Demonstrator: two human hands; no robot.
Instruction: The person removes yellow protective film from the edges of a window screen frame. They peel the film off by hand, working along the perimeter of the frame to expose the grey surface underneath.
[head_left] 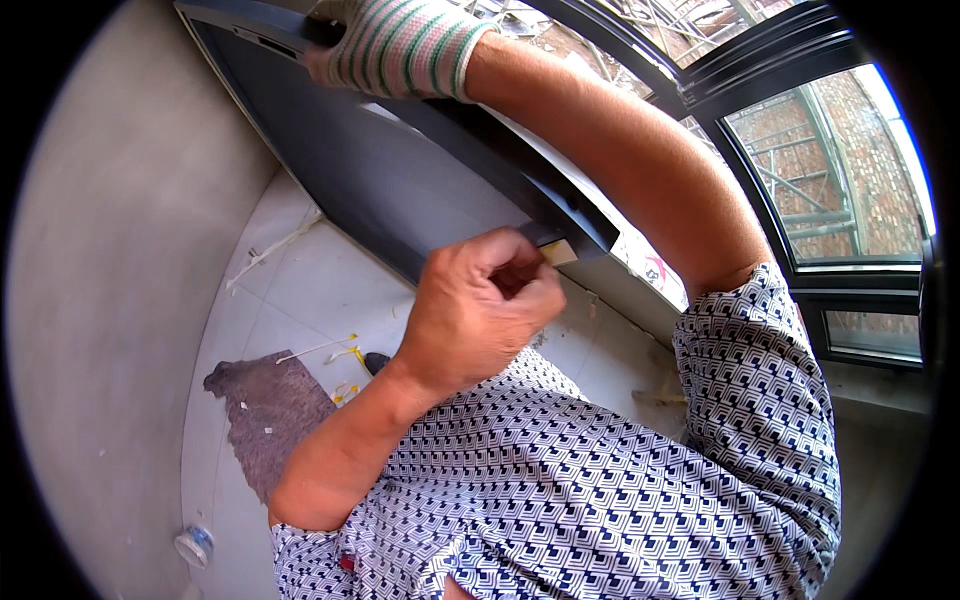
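Note:
A long dark grey framed panel leans across the upper middle, tilted, with its near corner close to my chest. My right hand, in a knitted glove with green and pink stripes, is closed over the panel's upper edge at the far left; its fingertips are partly cut off by the picture's top. My bare left hand is at the near corner, thumb and fingers pinched together. Right beside those fingertips shows a small pale yellow piece. Whether the fingers grip this piece or something thinner, I cannot tell.
A plain grey wall rises on the left. On the tiled floor lie a ragged brown-grey mat, yellow and white scraps and a clear round container. Dark-framed windows stand on the right.

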